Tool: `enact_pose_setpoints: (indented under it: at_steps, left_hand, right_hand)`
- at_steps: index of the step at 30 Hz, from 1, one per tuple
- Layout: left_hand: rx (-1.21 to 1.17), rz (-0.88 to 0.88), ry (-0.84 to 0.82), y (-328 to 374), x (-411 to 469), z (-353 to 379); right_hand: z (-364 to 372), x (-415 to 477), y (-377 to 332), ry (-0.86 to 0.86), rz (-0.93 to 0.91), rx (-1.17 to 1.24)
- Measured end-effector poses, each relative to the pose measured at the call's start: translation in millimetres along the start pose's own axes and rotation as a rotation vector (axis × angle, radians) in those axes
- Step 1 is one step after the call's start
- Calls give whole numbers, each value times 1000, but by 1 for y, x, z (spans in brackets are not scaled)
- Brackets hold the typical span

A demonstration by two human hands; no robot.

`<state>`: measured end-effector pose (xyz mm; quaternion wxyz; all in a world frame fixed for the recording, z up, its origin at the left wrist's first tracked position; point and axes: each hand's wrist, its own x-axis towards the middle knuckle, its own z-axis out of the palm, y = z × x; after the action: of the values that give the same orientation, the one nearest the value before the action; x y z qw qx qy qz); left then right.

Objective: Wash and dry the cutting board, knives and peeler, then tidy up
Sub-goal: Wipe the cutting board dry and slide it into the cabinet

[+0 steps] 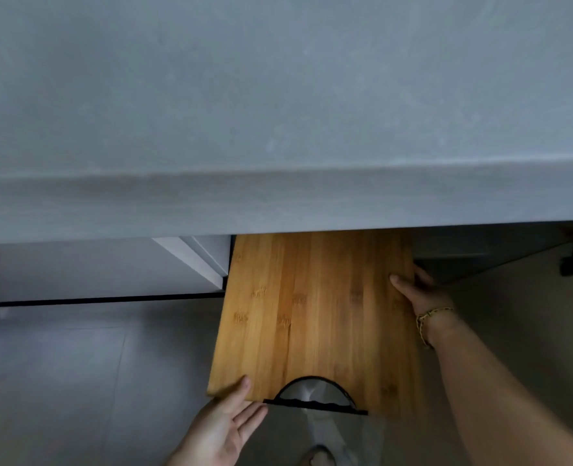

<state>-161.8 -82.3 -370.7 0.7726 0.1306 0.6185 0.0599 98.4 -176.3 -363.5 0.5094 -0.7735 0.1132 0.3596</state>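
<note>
Head view: a broad grey countertop (278, 112) fills the upper frame. Below its lip, toward 6 o'clock, the rectangular honey-coloured bamboo cutting board (312, 314) is held off the floor, its far end hidden under the counter. It looks stiff, fairly heavy and possibly slick, so opposite edges seem the sound hold. At 4 o'clock the right hand (423, 294) clamps the board's right edge, thumb on top and fingers curled behind. At 7 o'clock the left hand (224, 428) lies palm-up, fingers straight and together along the near edge, thumb resting on the corner.
</note>
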Motion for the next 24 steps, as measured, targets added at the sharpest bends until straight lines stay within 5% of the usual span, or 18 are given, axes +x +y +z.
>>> enact_pose_setpoints:
  at_steps: [8, 13, 18, 24]
  left_hand:
    - [-8, -28, -22, -8, -5, 6]
    - [-27, 2, 21, -12, -8, 9]
    - [7, 4, 25, -12, -15, 13]
    - [-26, -1, -17, -9, -11, 16]
  right_hand:
    - [8, 0, -5, 160, -97, -242]
    - [-32, -53, 23, 204, 84, -206]
    - [-41, -110, 76, 133, 419, 244]
    - [-23, -106, 82, 249, 292, 529]
